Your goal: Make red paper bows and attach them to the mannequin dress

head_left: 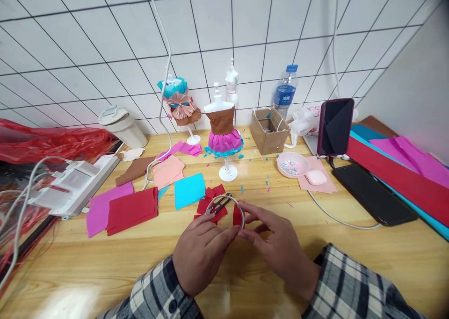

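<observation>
Between my two hands is a thin, pale ring, possibly a narrow roll of tape. My left hand is closed on its near left side, fingers stretched along the lower edge. The thumb and forefinger of my right hand pinch its right side. Through and behind the ring lie black thread snips on small red crepe paper pieces. One red strip shows inside the ring, by my right fingertips; whether it is attached cannot be made out.
Behind stand a mini mannequin in brown and magenta paper, a decorated one and a bare one. Red and blue paper lie left. A cardboard box, bead bowl, phone and power strip flank them.
</observation>
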`<state>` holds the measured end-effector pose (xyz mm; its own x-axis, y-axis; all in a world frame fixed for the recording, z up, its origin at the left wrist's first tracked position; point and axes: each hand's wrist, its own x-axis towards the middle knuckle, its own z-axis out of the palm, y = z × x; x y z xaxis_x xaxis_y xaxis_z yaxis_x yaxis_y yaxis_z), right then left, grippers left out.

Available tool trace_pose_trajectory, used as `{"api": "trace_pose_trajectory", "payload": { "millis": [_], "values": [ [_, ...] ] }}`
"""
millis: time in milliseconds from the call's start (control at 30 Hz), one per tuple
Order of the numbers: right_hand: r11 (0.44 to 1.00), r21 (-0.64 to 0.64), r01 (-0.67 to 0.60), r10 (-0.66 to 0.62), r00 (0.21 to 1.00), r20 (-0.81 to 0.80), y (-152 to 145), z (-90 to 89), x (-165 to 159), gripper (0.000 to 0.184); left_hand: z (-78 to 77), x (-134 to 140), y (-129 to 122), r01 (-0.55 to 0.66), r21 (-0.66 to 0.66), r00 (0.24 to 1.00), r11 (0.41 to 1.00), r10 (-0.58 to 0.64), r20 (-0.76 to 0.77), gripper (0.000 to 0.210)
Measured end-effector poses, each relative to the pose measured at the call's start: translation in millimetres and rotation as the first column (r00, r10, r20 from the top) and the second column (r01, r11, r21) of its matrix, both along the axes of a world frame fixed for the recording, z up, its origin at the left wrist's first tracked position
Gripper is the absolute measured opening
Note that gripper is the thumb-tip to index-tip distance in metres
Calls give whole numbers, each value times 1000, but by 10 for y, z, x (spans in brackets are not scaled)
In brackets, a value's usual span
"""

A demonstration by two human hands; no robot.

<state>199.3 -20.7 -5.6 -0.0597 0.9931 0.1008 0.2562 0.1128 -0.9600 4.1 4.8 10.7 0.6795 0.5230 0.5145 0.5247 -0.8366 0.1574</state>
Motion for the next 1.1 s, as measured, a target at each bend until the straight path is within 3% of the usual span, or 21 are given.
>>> {"api": "trace_pose_trajectory", "payload": {
  "millis": [200, 333, 467, 667, 800, 900, 1000, 1100],
  "values": [
    [997, -7, 76, -77, 993, -85, -6, 3, -17, 11, -9, -5, -5, -6, -15, 999, 1000, 5, -33, 27],
    [997, -17, 79, -80, 995, -67, 17, 17, 0, 32, -4, -4, -1, -6, -12, 999, 1000, 5, -32, 27],
    [1000, -20, -6, 5, 998, -55, 31, 25, 21, 19, 5, -6, -4, 13, -15, 999, 1000, -13, -30, 29],
    [987, -66, -146, 133, 976, -171, 55, 36, 54, 14, 6, -6, -13, 48, -30, 998, 998, -49, -27, 32],
    [980, -47, -194, 185, 971, -150, 59, 34, 67, 16, -3, -5, -13, 50, -25, 999, 998, -50, -4, 30],
    [986, -39, -163, 157, 980, -123, 45, 21, 56, 12, -12, -9, -13, 43, -19, 999, 999, -43, -13, 27],
    [992, -58, -112, 105, 989, -107, 35, 9, 38, 29, -24, -17, -13, 43, -21, 998, 999, -43, -34, 28],
    [991, -102, -90, 76, 988, -135, 39, 0, 23, 23, -26, -16, -12, 38, -26, 999, 999, -39, -34, 29]
  ]
}}
